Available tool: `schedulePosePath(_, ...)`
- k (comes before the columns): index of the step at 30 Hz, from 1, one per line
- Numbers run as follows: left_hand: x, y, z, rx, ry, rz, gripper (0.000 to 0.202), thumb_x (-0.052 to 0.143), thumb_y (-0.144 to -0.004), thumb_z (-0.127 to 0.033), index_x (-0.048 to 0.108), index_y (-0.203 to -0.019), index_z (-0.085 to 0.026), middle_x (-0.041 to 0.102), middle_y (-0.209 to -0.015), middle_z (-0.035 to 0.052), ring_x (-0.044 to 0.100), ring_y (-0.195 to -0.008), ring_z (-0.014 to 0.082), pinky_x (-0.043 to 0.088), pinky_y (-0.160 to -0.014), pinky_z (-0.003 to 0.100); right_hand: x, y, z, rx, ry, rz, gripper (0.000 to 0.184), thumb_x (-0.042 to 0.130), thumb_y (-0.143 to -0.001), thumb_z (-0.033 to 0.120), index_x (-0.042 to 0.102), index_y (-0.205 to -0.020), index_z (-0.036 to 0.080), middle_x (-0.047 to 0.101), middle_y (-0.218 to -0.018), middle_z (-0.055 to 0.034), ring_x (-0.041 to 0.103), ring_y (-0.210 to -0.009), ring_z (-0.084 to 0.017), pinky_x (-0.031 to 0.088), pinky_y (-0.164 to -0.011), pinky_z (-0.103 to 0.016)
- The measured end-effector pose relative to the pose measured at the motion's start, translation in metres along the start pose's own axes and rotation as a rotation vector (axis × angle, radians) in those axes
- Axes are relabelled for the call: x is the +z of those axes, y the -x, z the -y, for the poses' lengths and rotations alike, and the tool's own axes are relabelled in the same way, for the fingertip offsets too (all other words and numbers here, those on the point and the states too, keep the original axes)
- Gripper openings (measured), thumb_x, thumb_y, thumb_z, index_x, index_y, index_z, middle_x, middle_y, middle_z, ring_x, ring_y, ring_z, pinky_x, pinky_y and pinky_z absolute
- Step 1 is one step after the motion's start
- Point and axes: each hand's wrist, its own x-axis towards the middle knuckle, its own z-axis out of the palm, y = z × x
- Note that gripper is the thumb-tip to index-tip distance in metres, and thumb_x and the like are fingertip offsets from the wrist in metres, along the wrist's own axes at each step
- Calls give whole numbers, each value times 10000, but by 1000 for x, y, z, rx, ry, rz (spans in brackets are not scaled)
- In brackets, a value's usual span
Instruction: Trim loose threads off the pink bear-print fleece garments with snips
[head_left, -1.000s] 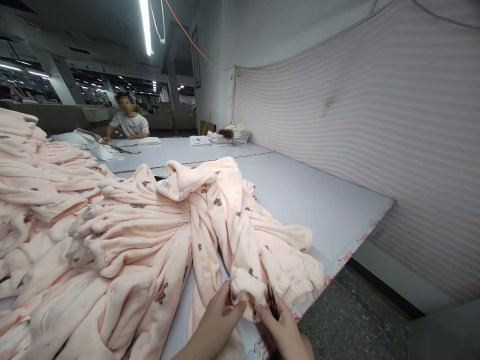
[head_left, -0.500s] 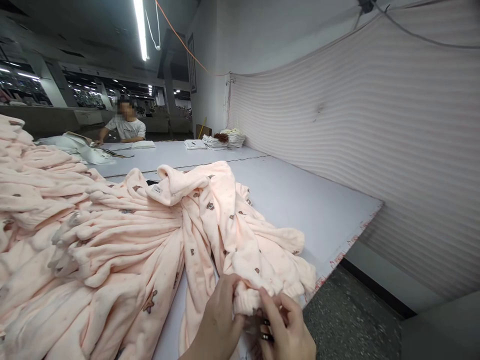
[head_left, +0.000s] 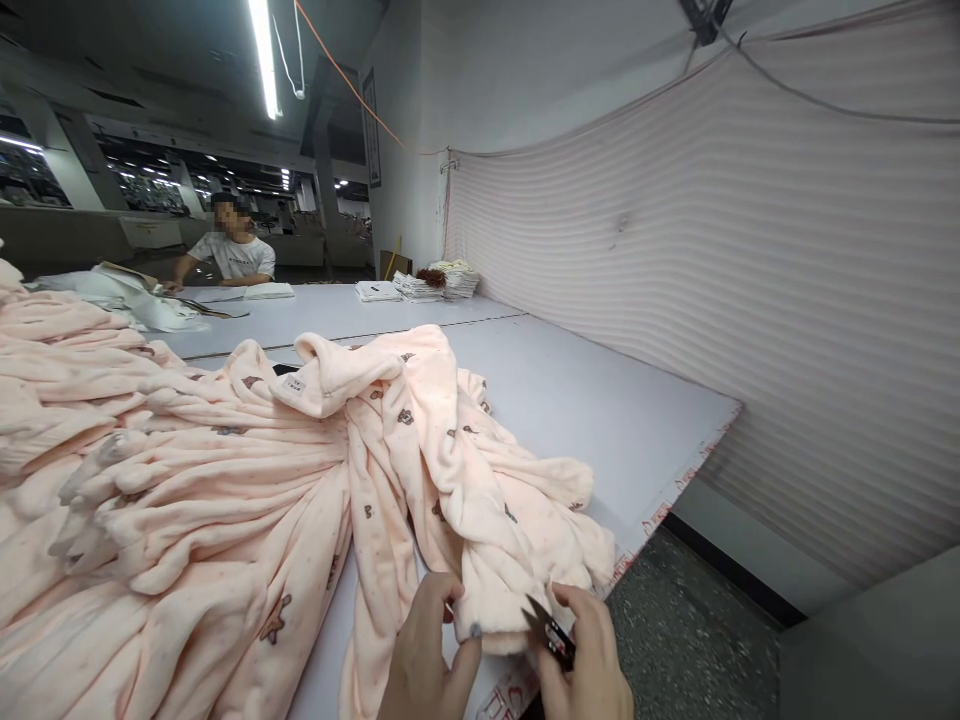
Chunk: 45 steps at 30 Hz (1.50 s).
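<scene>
Garment workshop, heaped pink clothes [head_left: 225,500], thread snips [head_left: 553,638], broad worktable [head_left: 600,390], strip light [head_left: 264,60] overhead

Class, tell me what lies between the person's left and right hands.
In the head view, a pink cuff and the blades of dark snips lie between the left hand and right hand.

The pale table [head_left: 585,385] bears pink garments [head_left: 247,480], 3 white stacks [head_left: 416,290] and loose white sheets [head_left: 161,308].

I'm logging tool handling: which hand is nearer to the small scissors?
Right. The right hand holds the small scissors, blades by the pink cuff. The left hand grips the cuff's opposite side, apart from them.
</scene>
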Motion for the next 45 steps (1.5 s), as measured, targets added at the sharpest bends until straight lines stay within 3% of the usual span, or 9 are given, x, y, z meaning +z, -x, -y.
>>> schedulePosePath(3, -5, 3, 8, 121, -12, -83, 196, 427, -798, -114, 453, -952, -232, 503, -831, 11, 516, -729, 168, 458, -672, 279, -9, 1, 6, -180, 188, 98, 402, 446, -670, 147, 580, -1020, 294, 622, -999, -32, 642, -652, -164, 441, -485, -213)
schedulePosePath(7, -15, 2, 17, 250, -16, -43, 343, 478, -823, -110, 541, -1141, -222, 593, -1086, 101, 553, -1025, 226, 454, -884, 349, -6, -8, 9, -191, 203, 73, 71, 444, -770, 184, 447, -782, 254, 520, -749, 13, 561, -580, -140, 448, -553, -215)
schedulePosePath(11, -21, -9, 4, -168, 368, 324, 216, 558, -845, -333, 705, -917, -192, 690, -906, 65, 616, -907, 226, 475, -830, 311, 1, -23, 12, -135, 238, 112, 66, 454, -825, 215, 439, -769, 247, 496, -747, 15, 555, -645, -160, 429, -581, -236)
schedulePosePath(15, -22, -19, -14, -562, 881, 307, 290, 631, -780, -426, 733, -849, -163, 722, -832, 62, 629, -898, 247, 459, -858, 339, -4, -29, 13, -71, 121, 379, 86, 501, -825, 263, 573, -870, 261, 574, -850, 4, 612, -746, -167, 462, -652, -238)
schedulePosePath(21, -21, -23, -17, -660, 1089, 322, 300, 674, -752, -406, 752, -888, -151, 750, -854, 91, 644, -917, 256, 434, -930, 390, -11, -15, 16, -212, 80, 352, 245, 524, -856, 371, 645, -1059, 309, 620, -956, -22, 650, -739, -162, 490, -554, -190)
schedulePosePath(26, -19, -23, -16, -645, 1070, 335, 334, 712, -711, -435, 756, -887, -154, 750, -871, 92, 641, -922, 258, 435, -932, 395, -4, -13, 22, -196, 36, 266, 247, 497, -884, 415, 691, -977, 294, 655, -894, -30, 657, -688, -155, 451, -435, -161)
schedulePosePath(36, -28, -26, -17, -599, 850, 414, 371, 643, -748, -493, 720, -848, -144, 716, -820, 87, 629, -840, 246, 476, -820, 371, -9, -12, 14, -160, -185, 233, 237, 562, -827, 412, 697, -962, 271, 630, -829, -21, 627, -679, -150, 500, -618, -195)
schedulePosePath(42, -79, -42, 4, -213, 310, 23, 308, 614, -739, -459, 600, -623, -174, 595, -1150, 104, 551, -1045, 295, 470, -832, 356, -9, -17, -17, 36, -240, 167, 209, 565, -815, 305, 625, -1003, 235, 616, -837, -10, 626, -794, -168, 489, -721, -221)
schedulePosePath(45, -101, -52, -3, -220, 220, 223, 249, 530, -778, -406, 599, -683, -186, 656, -889, 58, 602, -751, 223, 468, -626, 287, -6, -27, -33, 56, -151, 194, 357, 551, -777, 226, 621, -1124, 271, 627, -970, -21, 618, -863, -191, 471, -751, -261)
